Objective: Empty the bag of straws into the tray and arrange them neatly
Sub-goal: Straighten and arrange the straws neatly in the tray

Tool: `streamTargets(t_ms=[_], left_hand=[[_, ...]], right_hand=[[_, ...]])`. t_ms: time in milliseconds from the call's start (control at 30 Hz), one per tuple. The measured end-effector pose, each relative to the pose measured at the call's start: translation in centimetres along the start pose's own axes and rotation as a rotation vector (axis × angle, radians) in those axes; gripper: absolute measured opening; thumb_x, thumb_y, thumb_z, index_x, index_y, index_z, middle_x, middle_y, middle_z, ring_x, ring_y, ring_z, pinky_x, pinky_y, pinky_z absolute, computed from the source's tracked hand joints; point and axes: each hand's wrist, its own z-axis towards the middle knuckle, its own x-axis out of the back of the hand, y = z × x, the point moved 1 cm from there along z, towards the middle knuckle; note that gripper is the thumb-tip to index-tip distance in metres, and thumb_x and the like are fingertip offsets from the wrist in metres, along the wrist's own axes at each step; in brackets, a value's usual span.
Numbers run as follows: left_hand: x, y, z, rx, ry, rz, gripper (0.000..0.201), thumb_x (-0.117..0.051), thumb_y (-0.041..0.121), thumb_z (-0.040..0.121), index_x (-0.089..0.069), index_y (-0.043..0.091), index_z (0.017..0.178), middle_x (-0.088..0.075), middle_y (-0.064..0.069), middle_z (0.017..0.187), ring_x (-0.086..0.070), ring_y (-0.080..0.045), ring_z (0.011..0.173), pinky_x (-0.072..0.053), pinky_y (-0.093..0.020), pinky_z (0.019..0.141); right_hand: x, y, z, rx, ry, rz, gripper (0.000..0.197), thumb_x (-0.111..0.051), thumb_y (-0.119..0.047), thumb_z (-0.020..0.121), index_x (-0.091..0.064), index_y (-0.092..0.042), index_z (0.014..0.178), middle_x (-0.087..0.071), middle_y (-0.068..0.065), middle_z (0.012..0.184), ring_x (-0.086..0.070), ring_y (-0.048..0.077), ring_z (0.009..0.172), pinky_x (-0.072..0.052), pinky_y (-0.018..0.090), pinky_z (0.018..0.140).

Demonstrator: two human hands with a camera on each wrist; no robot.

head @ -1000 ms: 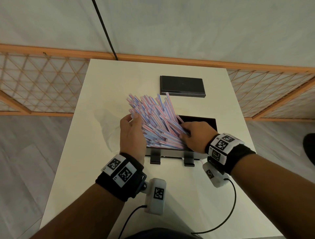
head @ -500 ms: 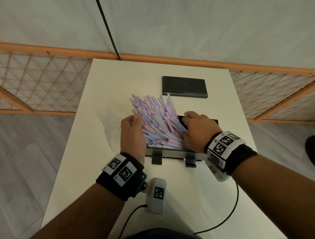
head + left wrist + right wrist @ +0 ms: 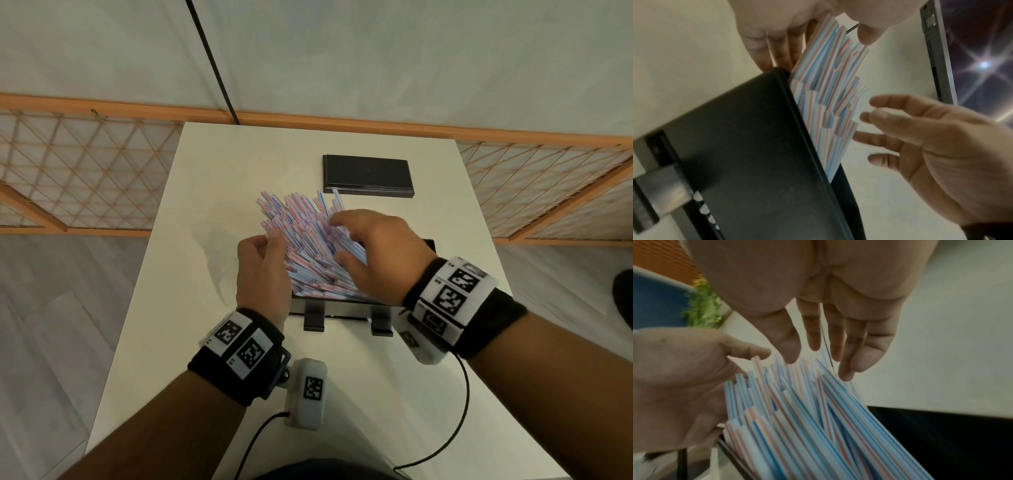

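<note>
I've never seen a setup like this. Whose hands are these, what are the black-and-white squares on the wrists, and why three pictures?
No machine here: a person works with two bare hands. The checkered squares are printed markers on black wristbands, and each wrist carries a small white camera. One picture comes from a camera on the person's head, looking down; the other two look along each hand from the wrist.

On the white table stands a black tray holding a fanned bunch of white straws with red and blue stripes, leaning out over its left side. A flat black rectangular lid or plate lies further back.

The left hand steadies the bunch from the left side, thumb against it. The right hand is open, fingers spread over the straws, seemingly combing them straight. No bag is visible.
</note>
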Motion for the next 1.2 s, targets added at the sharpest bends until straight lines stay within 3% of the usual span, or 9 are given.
streamTargets(t_ms=[67,133,267,400,533,733,933,1100,1200], left_hand=[[0.5,-0.1,0.1,-0.005,0.001,0.127,0.037,-0.054,0.050,0.099,-0.051,0.014,0.106,-0.053,0.006,0.087,-0.052,-0.011,0.079,-0.042,-0.032,0.077],[0.8,0.0,0.0,0.009,-0.014,0.248,0.041,-0.054,0.055,0.097,-0.049,0.015,0.095,-0.049,0.005,0.079,-0.048,-0.014,0.071,-0.037,-0.035,0.072],[0.9,0.4,-0.5,-0.017,-0.076,0.386,0.058,-0.049,0.068,0.092,-0.045,0.014,0.072,-0.051,0.001,0.070,-0.048,-0.024,0.070,-0.040,-0.039,0.070],[1.1,0.8,-1.1,-0.072,-0.119,0.472,0.069,-0.045,0.089,0.073,-0.044,0.020,0.066,-0.054,0.001,0.063,-0.057,-0.029,0.065,-0.053,-0.050,0.074],[1.2,1.1,-1.1,-0.093,-0.150,0.554,0.067,-0.048,0.087,0.074,-0.057,0.021,0.069,-0.064,0.005,0.063,-0.065,-0.027,0.066,-0.059,-0.051,0.074],[1.3,1.1,-0.6,-0.127,-0.120,0.592,0.056,-0.051,0.068,0.087,-0.051,0.020,0.060,-0.061,-0.001,0.061,-0.068,-0.036,0.069,-0.059,-0.057,0.073],[1.2,0.9,-0.5,-0.168,-0.124,0.584,0.064,-0.046,0.064,0.090,-0.055,0.005,0.064,-0.064,-0.014,0.060,-0.067,-0.037,0.062,-0.058,-0.056,0.066],[1.4,0.5,-0.1,-0.163,-0.078,0.510,0.064,-0.046,0.058,0.086,-0.058,-0.002,0.068,-0.062,-0.020,0.057,-0.062,-0.042,0.057,-0.056,-0.058,0.063],[1.1,0.4,-0.1,-0.100,-0.052,0.425,0.056,-0.051,0.053,0.087,-0.054,0.000,0.069,-0.057,-0.019,0.054,-0.061,-0.041,0.057,-0.055,-0.060,0.062]], right_hand=[[0.4,1.6,-0.8,-0.102,0.062,-0.002,0.024,-0.068,-0.027,0.085,-0.062,-0.016,0.105,-0.066,0.001,0.097,-0.062,0.022,0.088,-0.039,0.023,0.073],[0.1,3.4,-1.7,-0.222,-0.084,-0.087,0.025,-0.067,-0.040,0.084,-0.061,-0.016,0.089,-0.064,-0.002,0.082,-0.060,0.021,0.079,-0.042,0.027,0.069],[-2.3,5.4,-3.1,-0.278,-0.410,-0.052,0.038,-0.060,-0.061,0.085,-0.068,-0.025,0.096,-0.066,-0.006,0.085,-0.062,0.016,0.081,-0.051,0.029,0.077],[-3.2,5.3,-2.8,-0.213,-0.385,0.064,0.028,-0.060,-0.057,0.088,-0.061,-0.030,0.079,-0.058,-0.008,0.068,-0.055,0.007,0.064,-0.039,0.022,0.061],[-3.6,5.0,-2.4,-0.215,-0.411,0.064,0.039,-0.052,-0.066,0.088,-0.051,-0.032,0.070,-0.055,-0.009,0.065,-0.052,0.003,0.061,-0.036,0.018,0.056],[-4.3,4.5,-2.2,-0.126,-0.388,0.179,0.039,-0.053,-0.063,0.089,-0.064,-0.029,0.106,-0.067,-0.008,0.090,-0.062,0.011,0.087,-0.050,0.027,0.080],[-5.3,4.5,-1.8,-0.153,-0.490,0.117,0.078,-0.032,-0.089,0.067,-0.065,-0.032,0.110,-0.068,-0.008,0.098,-0.062,0.014,0.098,-0.051,0.034,0.092],[-5.0,4.5,-1.7,-0.096,-0.395,0.206,0.049,-0.046,-0.068,0.089,-0.057,-0.027,0.115,-0.067,-0.003,0.102,-0.063,0.015,0.096,-0.053,0.039,0.089],[-5.1,4.0,-1.7,-0.090,-0.409,0.212,0.052,-0.052,-0.060,0.091,-0.048,-0.027,0.129,-0.065,-0.004,0.116,-0.062,0.016,0.106,-0.051,0.037,0.095]])
